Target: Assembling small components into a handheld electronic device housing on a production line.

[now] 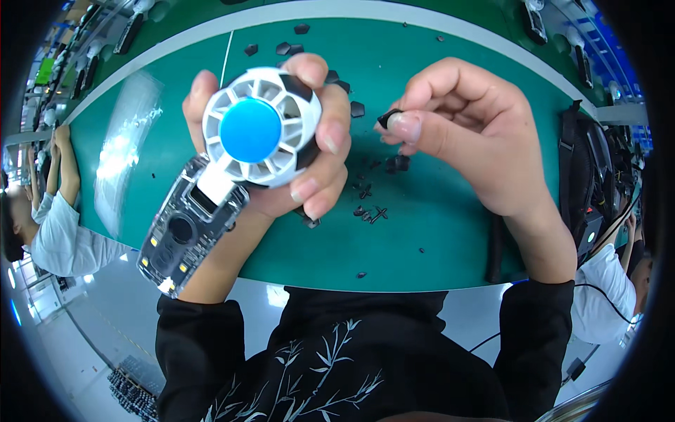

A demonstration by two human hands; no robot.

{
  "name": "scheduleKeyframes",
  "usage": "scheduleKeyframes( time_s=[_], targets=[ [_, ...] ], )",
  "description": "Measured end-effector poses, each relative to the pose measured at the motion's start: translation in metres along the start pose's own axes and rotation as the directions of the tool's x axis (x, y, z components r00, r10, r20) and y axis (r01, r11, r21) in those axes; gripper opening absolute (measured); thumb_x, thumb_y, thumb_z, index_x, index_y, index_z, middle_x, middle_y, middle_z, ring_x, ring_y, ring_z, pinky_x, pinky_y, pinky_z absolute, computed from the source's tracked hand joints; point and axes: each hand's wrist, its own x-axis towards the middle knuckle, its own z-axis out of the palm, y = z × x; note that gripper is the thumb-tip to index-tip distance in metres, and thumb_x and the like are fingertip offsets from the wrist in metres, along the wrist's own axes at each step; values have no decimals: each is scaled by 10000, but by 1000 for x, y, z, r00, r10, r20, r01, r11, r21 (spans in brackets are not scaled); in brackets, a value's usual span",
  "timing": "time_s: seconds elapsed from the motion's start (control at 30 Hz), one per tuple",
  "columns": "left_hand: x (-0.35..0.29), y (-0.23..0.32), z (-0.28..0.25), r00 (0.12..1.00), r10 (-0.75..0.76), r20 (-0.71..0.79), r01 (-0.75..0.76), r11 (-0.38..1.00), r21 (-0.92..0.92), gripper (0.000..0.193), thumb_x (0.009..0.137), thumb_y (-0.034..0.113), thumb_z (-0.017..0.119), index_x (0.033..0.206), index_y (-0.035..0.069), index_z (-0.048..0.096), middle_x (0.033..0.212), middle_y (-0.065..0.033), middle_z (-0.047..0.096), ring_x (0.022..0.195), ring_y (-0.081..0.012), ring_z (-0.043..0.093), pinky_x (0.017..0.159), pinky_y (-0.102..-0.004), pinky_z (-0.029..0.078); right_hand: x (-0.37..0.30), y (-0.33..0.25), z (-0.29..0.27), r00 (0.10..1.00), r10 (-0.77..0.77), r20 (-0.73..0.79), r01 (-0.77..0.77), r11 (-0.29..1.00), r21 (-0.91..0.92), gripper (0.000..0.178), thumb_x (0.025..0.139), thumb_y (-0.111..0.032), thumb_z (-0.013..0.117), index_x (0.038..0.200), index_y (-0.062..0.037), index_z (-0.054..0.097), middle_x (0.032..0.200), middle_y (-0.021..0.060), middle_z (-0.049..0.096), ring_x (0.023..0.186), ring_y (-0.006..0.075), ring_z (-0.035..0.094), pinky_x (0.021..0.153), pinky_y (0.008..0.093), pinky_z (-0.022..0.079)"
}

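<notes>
My left hand point(329, 137) is wrapped round what looks like a small handheld fan, held up over the table. Its round head point(290, 156) has white spokes, black patches on the side and a blue disc point(251, 130) in the middle. From the head a clear handle point(169, 243) with electronic parts inside slants toward the lower left. Off to the right, my right hand point(485, 133) pinches a small black piece point(387, 118) between thumb and fingers, apart from the fan. Beneath the hands lie several black bits, among them a cross-shaped piece point(380, 214) and a pentagon piece point(358, 109).
More black pentagons point(301, 29) are scattered toward the far side of the green table point(429, 246). A shiny clear sheet point(116, 176) lies at left. At the right edge stands a black bag point(578, 162). People sit at left point(67, 235) and right point(601, 299).
</notes>
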Motion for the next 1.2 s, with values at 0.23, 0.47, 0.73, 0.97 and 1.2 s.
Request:
scheduleKeyframes(
  time_s=[0.23,0.47,0.73,0.97,1.2],
  targets=[
    [0,-5,7,982,54,-183,-27,989,147,540,957,482,458,1239,22,446,998,-209,585,582,-270,587,478,-366,503,11,6,-8,995,99,9,-99,985,139,183,909,-18,623,1082,23,664,830,77,655,711,111,596,656,212,503],
    [-1,-7,18,834,222,-506,-94,960,265,497,966,468,442,1168,21,522,933,-220,626,527,-261,581,425,-365,490,13,5,-5,994,108,12,-108,991,72,261,923,-31,583,1171,11,652,868,76,629,759,121,577,697,240,497],
    [4,-9,32,590,313,-744,-126,946,299,466,988,453,431,1153,35,557,934,-179,642,584,-217,601,479,-338,506,3,13,8,964,-224,145,265,864,-427,438,841,8,655,1273,-4,584,1030,96,555,901,176,553,758,266,479],
    [2,-47,39,498,569,-654,204,656,726,410,1014,379,426,1190,21,523,999,-152,626,758,-207,642,660,-297,523,-8,25,27,851,-476,221,463,482,-744,570,771,-79,769,1294,8,562,1054,117,543,900,211,548,770,281,482],
    [-5,-41,45,691,316,-650,219,766,605,352,1010,244,466,1221,-27,544,1130,-171,616,857,-223,653,708,-308,550,11,12,27,945,-26,-325,49,997,64,344,829,-153,736,1109,17,630,934,93,631,832,180,597,721,282,501]
  ],
)
